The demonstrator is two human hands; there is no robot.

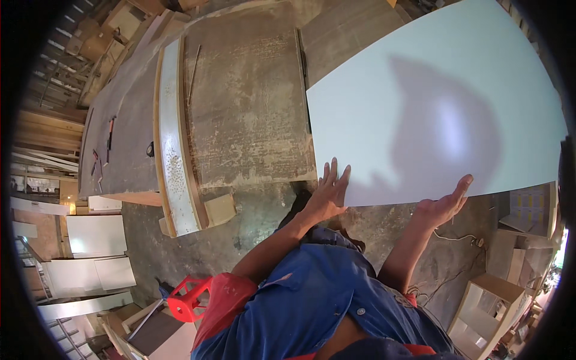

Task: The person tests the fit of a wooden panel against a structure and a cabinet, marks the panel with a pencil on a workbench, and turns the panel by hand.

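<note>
A large glossy white panel (360,120) stretches across the right side, its near edge toward me. A grey shadow and a bright reflection lie on its surface. My left hand (327,195) touches the panel's near left corner, with fingers stretched out and apart. Farther right along the same edge, my right hand (441,207) grips the panel. One of its digits points up over the edge, and part of the hand is hidden there.
Left of the panel is a worn brown worktable (246,108). A long white strip with wooden edges (172,138) lies across it, near a hammer (110,141) and a tape measure (150,149). A red plastic stool (189,300) stands at lower left, an open cabinet (486,312) at lower right.
</note>
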